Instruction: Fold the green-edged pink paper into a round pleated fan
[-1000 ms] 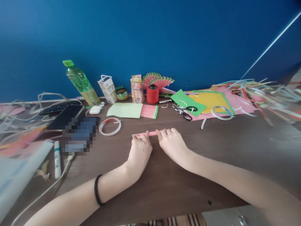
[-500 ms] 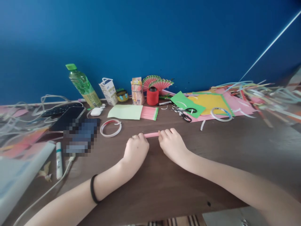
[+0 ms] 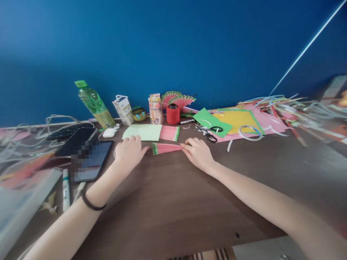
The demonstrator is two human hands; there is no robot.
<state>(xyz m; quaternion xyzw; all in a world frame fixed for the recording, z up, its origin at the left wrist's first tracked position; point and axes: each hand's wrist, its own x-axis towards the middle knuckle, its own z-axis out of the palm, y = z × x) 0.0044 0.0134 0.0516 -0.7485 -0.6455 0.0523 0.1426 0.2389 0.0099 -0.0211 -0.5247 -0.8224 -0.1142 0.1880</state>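
My right hand (image 3: 197, 153) pinches the gathered right end of a pleated pink paper (image 3: 166, 148) with a green left edge. The pleats fan out a little toward the left, just above the table. To the left, my left hand (image 3: 128, 153) is over a tape roll, most of which it hides; its thumb stands apart from the fingers. Beyond the hands, a pale green sheet (image 3: 143, 132) lies partly over another pleated pink paper (image 3: 169, 133). Finished-looking pleated fans (image 3: 177, 99) lean near the wall behind a red spool (image 3: 172, 114).
Black-handled scissors (image 3: 213, 134), coloured paper sheets (image 3: 238, 121) and another tape roll (image 3: 249, 133) lie at the right. A green bottle (image 3: 96, 104), a carton (image 3: 123, 110), a phone (image 3: 94, 166) and a marker (image 3: 65, 189) stand or lie at the left. Cables spread there.
My left hand has let go of the folded pink strip and moved left over the tape roll. The pleats have spread at their left end, while my right hand keeps its end.
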